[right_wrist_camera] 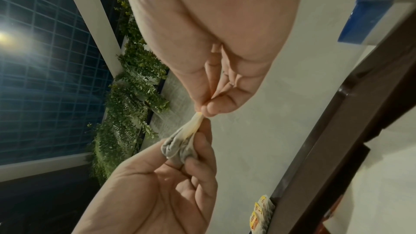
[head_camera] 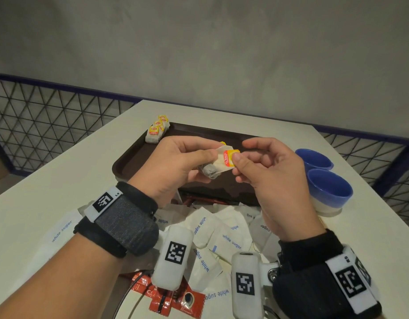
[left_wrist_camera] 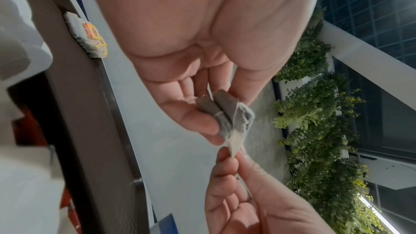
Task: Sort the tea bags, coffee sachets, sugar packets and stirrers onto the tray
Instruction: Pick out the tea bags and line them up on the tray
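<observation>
Tea bag in hand, mid-sort.
We pinch one tea bag (head_camera: 216, 165) between left hand (head_camera: 175, 166) and right hand (head_camera: 265, 178); next, we judge, onto tray (head_camera: 134, 157) beside tea bag pile (head_camera: 158, 130).

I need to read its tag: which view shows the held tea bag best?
Head view: the tea bag shows its red-yellow tag face-on between both hands. Both wrist views show only its grey pouch and the tag edge-on.

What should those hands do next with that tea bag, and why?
Probably carry the tea bag, which the left hand holds and the right hand pinches by its tag, to the tea bag pile at the tray's far left corner, since like goes with like.
</observation>
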The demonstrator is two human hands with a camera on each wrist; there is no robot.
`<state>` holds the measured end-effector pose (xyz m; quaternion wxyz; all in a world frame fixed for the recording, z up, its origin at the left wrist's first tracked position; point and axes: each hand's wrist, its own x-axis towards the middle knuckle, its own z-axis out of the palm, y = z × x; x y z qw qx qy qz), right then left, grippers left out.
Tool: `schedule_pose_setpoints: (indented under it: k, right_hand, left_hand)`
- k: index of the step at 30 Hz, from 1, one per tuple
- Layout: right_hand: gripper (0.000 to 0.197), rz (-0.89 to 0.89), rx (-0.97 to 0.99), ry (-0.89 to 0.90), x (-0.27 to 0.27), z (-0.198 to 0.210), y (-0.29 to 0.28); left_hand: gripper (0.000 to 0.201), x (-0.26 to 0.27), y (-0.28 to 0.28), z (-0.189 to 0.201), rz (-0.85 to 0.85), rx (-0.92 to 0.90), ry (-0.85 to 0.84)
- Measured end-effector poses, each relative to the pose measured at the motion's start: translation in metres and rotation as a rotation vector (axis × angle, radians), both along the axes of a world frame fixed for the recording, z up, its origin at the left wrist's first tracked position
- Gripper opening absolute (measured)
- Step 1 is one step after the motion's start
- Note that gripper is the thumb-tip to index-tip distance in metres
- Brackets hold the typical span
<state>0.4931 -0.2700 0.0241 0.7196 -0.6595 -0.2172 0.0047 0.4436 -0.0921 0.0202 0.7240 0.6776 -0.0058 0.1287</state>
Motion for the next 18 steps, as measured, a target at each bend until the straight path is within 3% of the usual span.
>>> schedule_pose_setpoints:
  k: [18]
  right_hand:
    - [0.012, -0.042, -0.085, -0.134, 0.0001, -0.0028, -0.0017]
  left_hand:
    - [0.015, 0.0019, -0.0020, 0.0003, 0.011, 0.077, 0.139]
